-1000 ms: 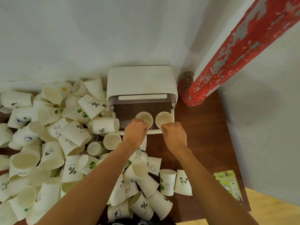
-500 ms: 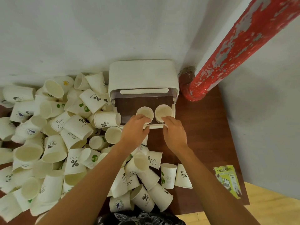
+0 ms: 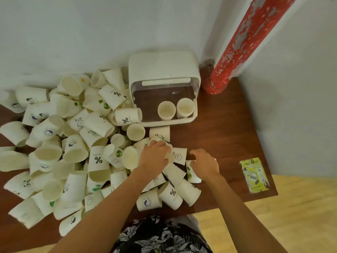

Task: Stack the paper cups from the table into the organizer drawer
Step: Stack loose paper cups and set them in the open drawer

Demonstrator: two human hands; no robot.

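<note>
The white organizer stands against the wall with its drawer pulled out. Two paper cups stand upright side by side in the drawer, the left one and the right one. A big heap of white printed paper cups covers the table's left and middle. My left hand is in front of the drawer, its fingers curled over a cup lying on its side. My right hand reaches down with relaxed fingers onto a cup with a green print.
The brown table ends at its right edge near a small green packet. A peeling red pipe rises at the back right corner beside the organizer. Light walls close off the back and right.
Both hands have pulled back out of the drawer, leaving the two cups standing in it. They have come down onto loose cups at the near side of the table.
</note>
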